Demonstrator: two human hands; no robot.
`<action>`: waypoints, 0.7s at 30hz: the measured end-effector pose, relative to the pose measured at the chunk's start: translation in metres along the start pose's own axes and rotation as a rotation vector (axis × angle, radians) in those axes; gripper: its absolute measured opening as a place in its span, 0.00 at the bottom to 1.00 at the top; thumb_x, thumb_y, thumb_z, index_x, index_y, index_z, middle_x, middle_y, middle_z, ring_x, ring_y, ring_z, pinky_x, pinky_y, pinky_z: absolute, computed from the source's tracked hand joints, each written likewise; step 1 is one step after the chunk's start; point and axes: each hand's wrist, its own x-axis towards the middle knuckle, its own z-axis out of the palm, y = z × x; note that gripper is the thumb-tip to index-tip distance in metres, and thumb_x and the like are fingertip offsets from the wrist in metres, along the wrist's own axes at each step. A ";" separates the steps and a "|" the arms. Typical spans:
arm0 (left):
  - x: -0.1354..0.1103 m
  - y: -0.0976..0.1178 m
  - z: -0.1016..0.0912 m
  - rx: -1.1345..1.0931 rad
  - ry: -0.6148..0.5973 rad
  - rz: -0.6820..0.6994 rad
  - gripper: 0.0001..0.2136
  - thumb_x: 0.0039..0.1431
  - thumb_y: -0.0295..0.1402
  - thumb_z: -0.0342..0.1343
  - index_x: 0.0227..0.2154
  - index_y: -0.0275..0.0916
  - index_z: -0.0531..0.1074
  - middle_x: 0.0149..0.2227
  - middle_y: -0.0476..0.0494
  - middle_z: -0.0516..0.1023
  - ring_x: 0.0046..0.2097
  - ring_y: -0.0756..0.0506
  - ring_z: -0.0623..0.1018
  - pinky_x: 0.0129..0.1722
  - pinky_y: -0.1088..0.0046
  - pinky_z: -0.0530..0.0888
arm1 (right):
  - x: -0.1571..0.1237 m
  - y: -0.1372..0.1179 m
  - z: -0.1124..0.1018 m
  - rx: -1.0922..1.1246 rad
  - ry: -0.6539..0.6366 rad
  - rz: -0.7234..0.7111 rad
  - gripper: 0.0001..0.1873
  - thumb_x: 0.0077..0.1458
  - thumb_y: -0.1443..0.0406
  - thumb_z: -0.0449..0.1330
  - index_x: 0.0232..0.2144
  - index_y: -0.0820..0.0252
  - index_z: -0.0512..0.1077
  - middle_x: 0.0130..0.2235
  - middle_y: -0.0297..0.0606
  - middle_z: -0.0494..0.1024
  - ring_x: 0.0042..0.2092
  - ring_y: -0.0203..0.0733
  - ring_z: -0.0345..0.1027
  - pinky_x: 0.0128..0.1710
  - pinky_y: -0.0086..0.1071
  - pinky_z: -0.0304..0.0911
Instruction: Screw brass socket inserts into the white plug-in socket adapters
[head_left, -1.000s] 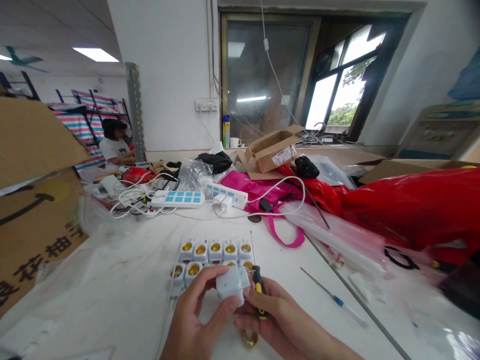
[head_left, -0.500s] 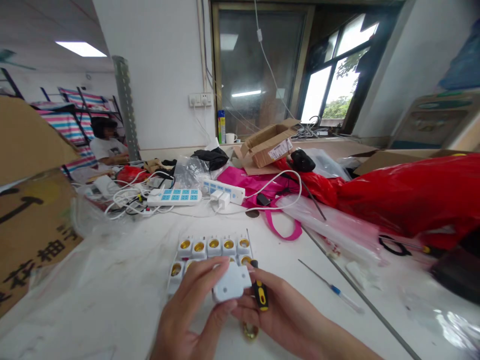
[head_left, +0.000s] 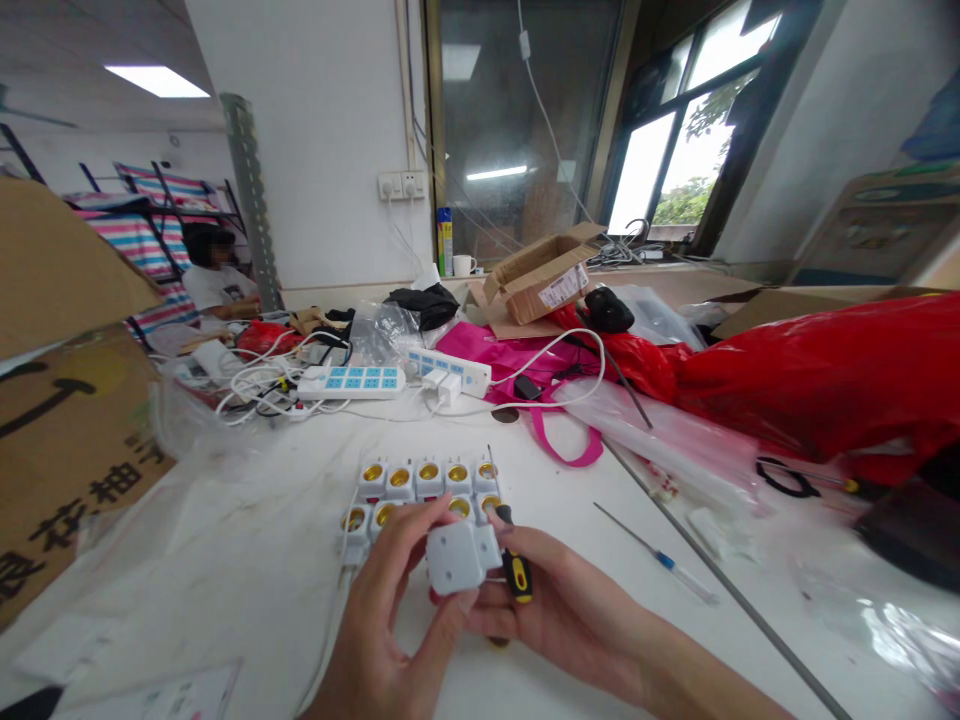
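White socket adapter (head_left: 456, 556): a small square plastic block that you hold just above the white table (head_left: 225, 560), near its front edge, between both hands. Your left hand (head_left: 382, 620) wraps the block from the left, thumb on its lower edge and fingers curled over its top. Your right hand (head_left: 555, 605) meets it from the right, fingers closed against the block's right side while also gripping a screwdriver (head_left: 514, 570) with a black-and-yellow handle, which lies just beside the block and points away from you. Just behind the block, two rows of white lamp sockets (head_left: 420, 485) with brass-coloured insides lie touching one another on the table. To your right, a thin blue-tipped tester pen (head_left: 660, 560) lies apart on the table surface, beside a long grey rod (head_left: 720, 585) running diagonally. Farther back lie two power strips (head_left: 352, 381), a tangle of white cables (head_left: 255, 385), a pink bag (head_left: 525, 375) and a large red plastic bag (head_left: 825, 390). An open cardboard box (head_left: 544, 285) stands near the window. At far left, another cardboard box (head_left: 67, 420) with black lettering borders the table; behind it a person (head_left: 214, 280) sits at the table's far end.
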 end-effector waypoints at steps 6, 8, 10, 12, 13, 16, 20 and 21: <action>0.009 -0.007 -0.010 0.263 -0.162 0.248 0.27 0.68 0.25 0.61 0.66 0.53 0.71 0.62 0.42 0.80 0.64 0.39 0.81 0.66 0.60 0.79 | 0.000 0.001 -0.002 -0.147 0.031 -0.202 0.21 0.53 0.61 0.81 0.38 0.59 0.73 0.37 0.33 0.80 0.39 0.39 0.75 0.44 0.34 0.73; 0.010 -0.013 -0.011 0.316 -0.162 0.207 0.28 0.68 0.27 0.62 0.68 0.52 0.67 0.65 0.40 0.78 0.65 0.38 0.80 0.66 0.59 0.78 | 0.000 -0.003 -0.003 -0.307 0.106 -0.380 0.24 0.53 0.60 0.81 0.33 0.56 0.68 0.39 0.33 0.80 0.41 0.39 0.75 0.46 0.34 0.71; 0.009 -0.019 -0.009 0.332 -0.140 0.138 0.28 0.70 0.30 0.63 0.69 0.51 0.65 0.65 0.39 0.77 0.66 0.38 0.79 0.66 0.57 0.78 | -0.001 -0.008 -0.004 -0.572 0.195 -0.615 0.27 0.52 0.60 0.82 0.31 0.53 0.64 0.44 0.37 0.83 0.47 0.45 0.76 0.50 0.38 0.70; 0.006 -0.024 -0.005 0.328 -0.140 0.100 0.27 0.70 0.32 0.63 0.68 0.51 0.64 0.65 0.38 0.77 0.65 0.38 0.80 0.65 0.56 0.79 | -0.003 -0.011 -0.008 -0.824 0.243 -0.807 0.26 0.54 0.62 0.80 0.30 0.52 0.63 0.49 0.41 0.84 0.52 0.50 0.77 0.55 0.42 0.69; 0.004 -0.026 -0.004 0.325 -0.149 0.096 0.27 0.70 0.32 0.64 0.68 0.51 0.64 0.65 0.37 0.77 0.65 0.37 0.80 0.65 0.56 0.80 | -0.004 -0.012 -0.010 -0.924 0.244 -0.876 0.24 0.58 0.63 0.77 0.31 0.51 0.62 0.51 0.43 0.84 0.54 0.52 0.78 0.57 0.44 0.69; 0.001 -0.031 0.000 0.319 -0.191 0.096 0.28 0.70 0.32 0.64 0.69 0.51 0.63 0.66 0.36 0.77 0.65 0.37 0.81 0.63 0.56 0.81 | -0.006 -0.011 -0.019 -1.154 0.206 -0.996 0.18 0.66 0.67 0.69 0.34 0.49 0.61 0.54 0.45 0.84 0.55 0.51 0.79 0.56 0.43 0.70; -0.001 -0.034 0.002 0.303 -0.252 0.060 0.27 0.71 0.33 0.62 0.69 0.50 0.62 0.64 0.36 0.79 0.63 0.37 0.83 0.63 0.57 0.81 | -0.008 -0.009 -0.027 -1.321 0.159 -1.017 0.14 0.69 0.72 0.63 0.39 0.48 0.63 0.60 0.46 0.81 0.61 0.51 0.77 0.56 0.42 0.70; -0.001 -0.036 0.003 0.304 -0.261 0.053 0.27 0.72 0.34 0.62 0.69 0.50 0.63 0.64 0.36 0.80 0.63 0.37 0.83 0.63 0.57 0.81 | -0.009 -0.009 -0.027 -1.337 0.157 -1.018 0.14 0.69 0.72 0.62 0.39 0.48 0.64 0.61 0.46 0.81 0.61 0.51 0.76 0.55 0.42 0.70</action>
